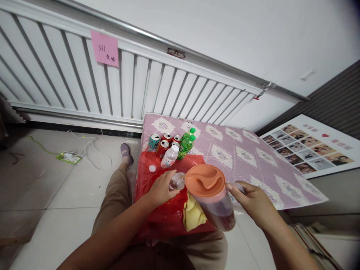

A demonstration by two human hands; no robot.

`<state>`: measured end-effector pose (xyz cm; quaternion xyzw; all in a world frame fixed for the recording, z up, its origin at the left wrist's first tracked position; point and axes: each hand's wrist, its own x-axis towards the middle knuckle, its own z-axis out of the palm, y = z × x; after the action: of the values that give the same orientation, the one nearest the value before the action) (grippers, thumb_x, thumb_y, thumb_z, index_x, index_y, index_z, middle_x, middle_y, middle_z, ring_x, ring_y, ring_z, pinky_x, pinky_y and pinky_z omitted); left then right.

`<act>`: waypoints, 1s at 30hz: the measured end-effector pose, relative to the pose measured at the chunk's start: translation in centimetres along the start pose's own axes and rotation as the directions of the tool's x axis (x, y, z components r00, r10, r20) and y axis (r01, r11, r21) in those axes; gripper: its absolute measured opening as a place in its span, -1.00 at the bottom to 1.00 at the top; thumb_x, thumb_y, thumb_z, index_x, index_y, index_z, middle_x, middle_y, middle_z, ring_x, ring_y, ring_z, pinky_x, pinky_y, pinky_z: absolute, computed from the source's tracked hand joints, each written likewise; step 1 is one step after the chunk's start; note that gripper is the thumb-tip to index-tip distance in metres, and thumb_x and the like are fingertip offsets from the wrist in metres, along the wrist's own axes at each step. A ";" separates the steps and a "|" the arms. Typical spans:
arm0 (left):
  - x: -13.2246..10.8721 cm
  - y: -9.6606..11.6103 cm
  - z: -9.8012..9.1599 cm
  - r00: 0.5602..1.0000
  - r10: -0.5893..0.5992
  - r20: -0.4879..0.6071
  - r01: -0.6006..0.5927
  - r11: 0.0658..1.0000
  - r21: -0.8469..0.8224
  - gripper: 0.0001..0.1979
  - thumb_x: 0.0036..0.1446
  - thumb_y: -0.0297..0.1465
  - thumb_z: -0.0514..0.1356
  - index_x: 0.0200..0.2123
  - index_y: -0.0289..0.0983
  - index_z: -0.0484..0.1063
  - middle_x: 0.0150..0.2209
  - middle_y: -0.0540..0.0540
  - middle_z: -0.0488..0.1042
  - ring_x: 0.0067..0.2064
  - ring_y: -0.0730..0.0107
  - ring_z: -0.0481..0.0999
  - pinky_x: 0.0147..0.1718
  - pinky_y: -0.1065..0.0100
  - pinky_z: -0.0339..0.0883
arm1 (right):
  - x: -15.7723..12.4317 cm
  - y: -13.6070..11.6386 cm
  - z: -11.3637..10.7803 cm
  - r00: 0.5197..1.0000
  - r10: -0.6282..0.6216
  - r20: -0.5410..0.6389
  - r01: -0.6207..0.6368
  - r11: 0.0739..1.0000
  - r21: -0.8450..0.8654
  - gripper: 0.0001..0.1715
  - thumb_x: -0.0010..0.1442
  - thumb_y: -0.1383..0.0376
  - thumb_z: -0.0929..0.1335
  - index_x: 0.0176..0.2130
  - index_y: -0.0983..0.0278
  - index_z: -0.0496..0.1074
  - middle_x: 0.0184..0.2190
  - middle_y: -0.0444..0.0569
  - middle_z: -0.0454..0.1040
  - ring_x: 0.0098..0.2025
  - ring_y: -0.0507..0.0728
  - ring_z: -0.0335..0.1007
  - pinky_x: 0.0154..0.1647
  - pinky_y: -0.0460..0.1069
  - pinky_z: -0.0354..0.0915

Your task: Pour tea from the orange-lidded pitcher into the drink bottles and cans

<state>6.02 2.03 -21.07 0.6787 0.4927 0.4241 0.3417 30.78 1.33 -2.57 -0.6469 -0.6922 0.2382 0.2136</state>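
Note:
My left hand (163,187) is closed around a small clear bottle (177,181), its uncapped mouth turned toward the pitcher. In my right hand (253,198) is the handle of a clear pitcher (221,213) with an orange lid (205,180) and dark liquid inside. The lid's edge is close to the bottle mouth; whether they touch I cannot tell. A white cap (152,168) lies on the red plastic sheet (147,217). Just beyond stands a white capped bottle (170,156). Below the pitcher lies a folded yellow cloth (193,213).
Several drink cans (162,149) and green bottles (185,146) stand on the purple patterned cover (219,153). Behind is a white radiator (129,82) with a pink note (104,48). A photo board (309,146) leans at right. A power strip (69,158) and cables lie on the floor.

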 end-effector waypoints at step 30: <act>0.0 0.2 0.0 1.000 -0.001 0.003 0.001 1.000 0.008 -0.24 -0.05 -0.41 0.38 0.23 -0.21 0.19 0.20 -0.25 0.36 0.20 0.02 0.39 0.20 0.03 0.27 | 0.0 -0.9 0.0 1.000 0.019 -0.015 -0.019 1.000 -0.016 -0.29 -0.07 -0.34 0.34 -0.64 0.23 0.33 -0.68 -0.16 0.23 -0.58 0.04 0.14 -0.56 -0.06 0.16</act>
<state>6.05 2.02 -20.92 0.6807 0.4940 0.4209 0.3398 30.08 1.31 -2.02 -0.6568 -0.6864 0.2299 0.2112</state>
